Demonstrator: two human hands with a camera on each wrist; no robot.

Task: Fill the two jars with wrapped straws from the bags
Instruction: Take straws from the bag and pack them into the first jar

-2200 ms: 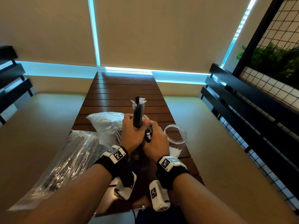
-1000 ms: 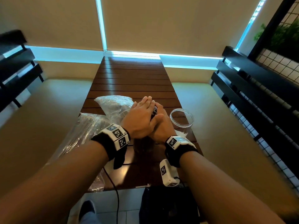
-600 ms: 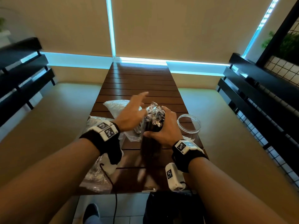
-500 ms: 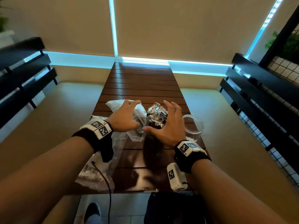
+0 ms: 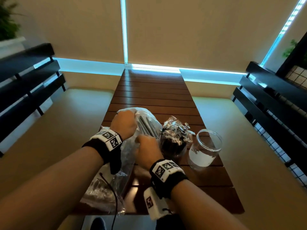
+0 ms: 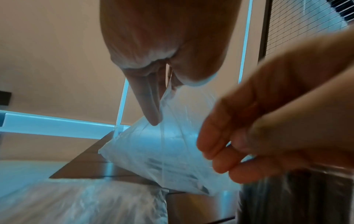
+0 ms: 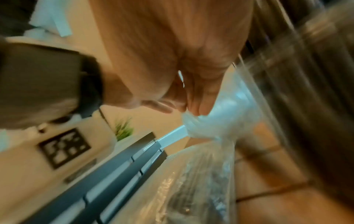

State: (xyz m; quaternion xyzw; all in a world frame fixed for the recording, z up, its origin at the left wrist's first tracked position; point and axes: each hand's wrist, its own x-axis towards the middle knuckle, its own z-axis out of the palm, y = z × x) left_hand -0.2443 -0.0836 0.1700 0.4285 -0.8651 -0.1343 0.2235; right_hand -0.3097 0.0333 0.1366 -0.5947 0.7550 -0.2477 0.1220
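I am looking down a long slatted wooden worktop (image 5: 152, 93) that is running away toward two beige roller blinds (image 5: 191, 30). Cold blue daylight is leaking through the vertical gap between the blinds (image 5: 123, 30) and along their lower edge. Pale cushioned benches (image 5: 232, 130) are flanking the worktop on both sides, each backed by black slats (image 5: 25, 83). On the right a wire grid panel (image 5: 297, 77) is standing behind the slats, and green plants (image 5: 6, 22) are showing in both upper corners.

Filled jar (image 5: 173, 143) stands between bag (image 5: 147, 123) and empty jar (image 5: 206, 148).
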